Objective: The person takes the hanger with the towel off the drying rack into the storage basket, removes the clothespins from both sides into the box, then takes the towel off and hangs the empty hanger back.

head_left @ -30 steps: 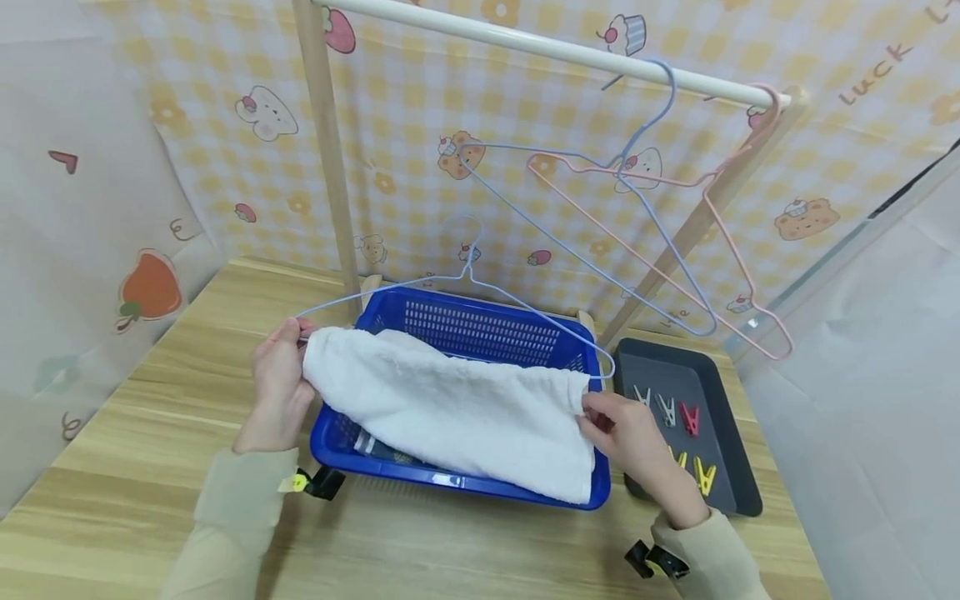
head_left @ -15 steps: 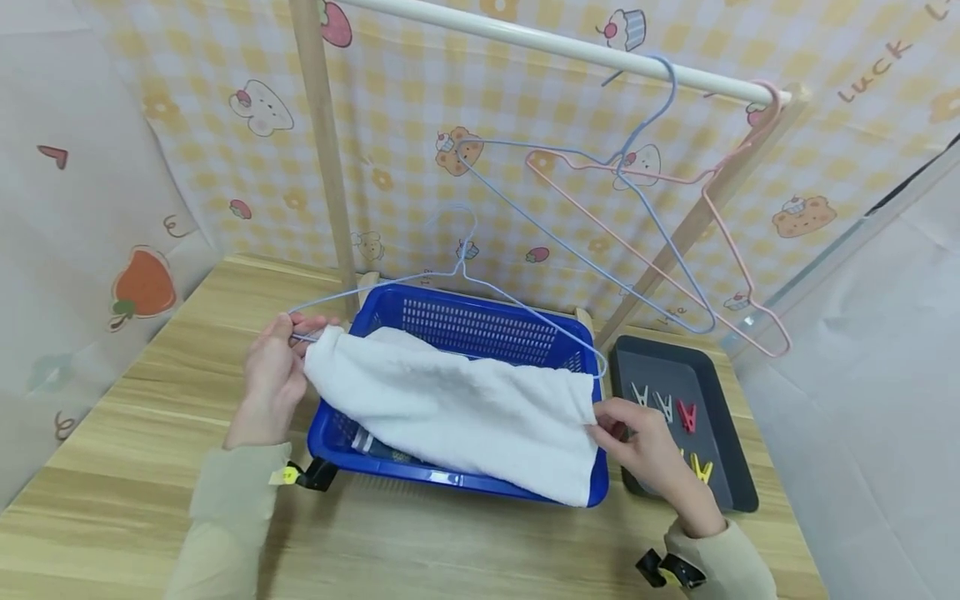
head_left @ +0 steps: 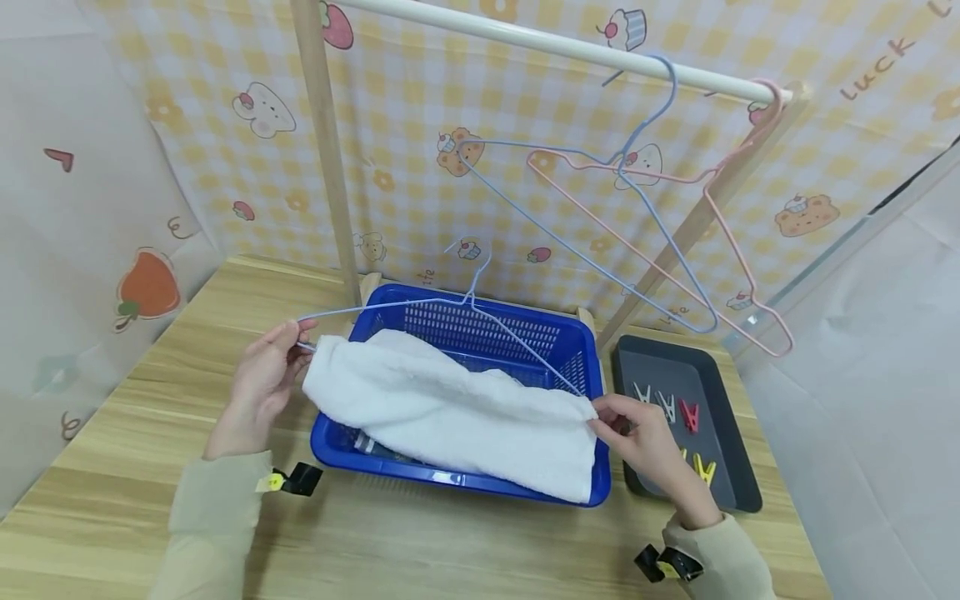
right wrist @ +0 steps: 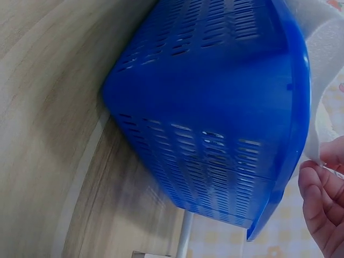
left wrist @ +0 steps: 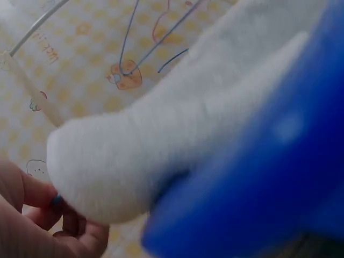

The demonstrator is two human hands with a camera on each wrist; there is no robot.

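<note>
In the head view, my left hand (head_left: 262, 375) pinches the left end of a light blue wire hanger (head_left: 471, 298). A white towel (head_left: 457, 421) lies folded over the hanger's lower bar, above the basket. My right hand (head_left: 637, 433) pinches the towel's right edge between thumb and fingers. The hanger's right end goes out of sight at the towel's upper right corner. In the left wrist view, a bit of blue wire shows between the fingers of my left hand (left wrist: 48, 220). In the right wrist view, my right hand (right wrist: 325, 199) holds the towel's edge beside the basket.
Under the towel stands a blue plastic basket (head_left: 446, 477) with dark cloth inside. A grey tray (head_left: 686, 364) at right holds several clips, including a red one (head_left: 689, 416). A blue hanger (head_left: 648, 121) and a pink hanger (head_left: 738, 250) hang from the white rail (head_left: 525, 35).
The hanger's hook has tipped down and back. Its right end, earlier visible beyond the towel, is now hidden at the towel's corner. My right hand has shifted slightly right.
</note>
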